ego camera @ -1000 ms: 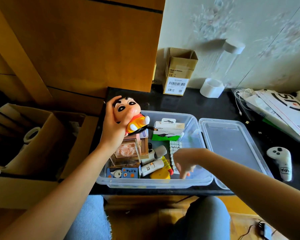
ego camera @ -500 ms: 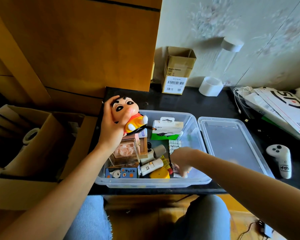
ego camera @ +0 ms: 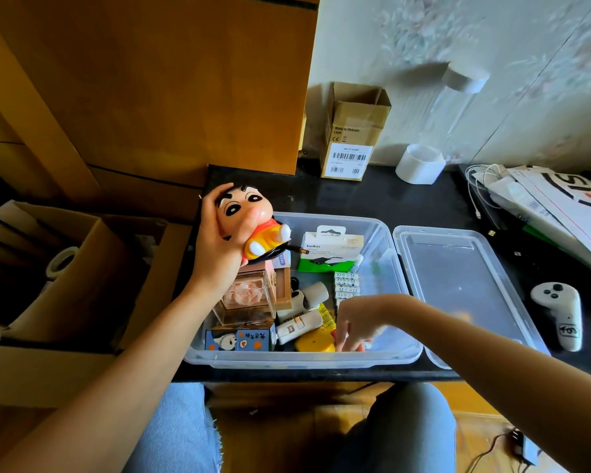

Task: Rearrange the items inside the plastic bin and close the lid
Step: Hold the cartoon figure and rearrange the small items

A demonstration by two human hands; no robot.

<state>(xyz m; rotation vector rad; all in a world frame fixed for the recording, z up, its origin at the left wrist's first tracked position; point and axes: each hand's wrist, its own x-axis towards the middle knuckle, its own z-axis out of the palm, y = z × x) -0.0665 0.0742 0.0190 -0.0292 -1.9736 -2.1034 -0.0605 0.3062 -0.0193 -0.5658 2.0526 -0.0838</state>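
- Gripping hard, the left hand [ego camera: 219, 247] has its fingers and thumb wrapped round a cartoon boy figurine [ego camera: 253, 223], held above the far-left corner of the plastic bin [ego camera: 382, 361]; the thumb lies across the toy's face.
- Right hand [ego camera: 354, 322] reaches down into the bin near its front wall, fingers pointing downward among the small items; the fingertips are blurred, so its grip cannot be told: it may be touching or pinching something small, but that is unclear.
- The bin is clear plastic, open, and sits at the front edge of the black desk [ego camera: 372, 199].
- Its lid [ego camera: 458, 285] lies flat on the desk just beside the bin's right wall, off the bin.
- Inside the bin, along the left wall: a clear case with a pink rose [ego camera: 246, 295], and in front of it a blue panda box [ego camera: 241, 339] against the front wall.
- A white and green Belkin box [ego camera: 331, 250] stands against the far wall.
- A pack of white batteries [ego camera: 347, 285] lies in the middle, in front of the Belkin box.
- A yellow round item [ego camera: 314, 343] sits near the front wall, just left of the right hand, with white tube-like items [ego camera: 297, 327] beside it.
- On the desk right of the lid lies a white controller [ego camera: 560, 312].
- At the far edge stand an open cardboard box [ego camera: 352, 131] and a white tape roll [ego camera: 420, 163].
- Papers and white cables [ego camera: 553, 203] fill the far-right corner.
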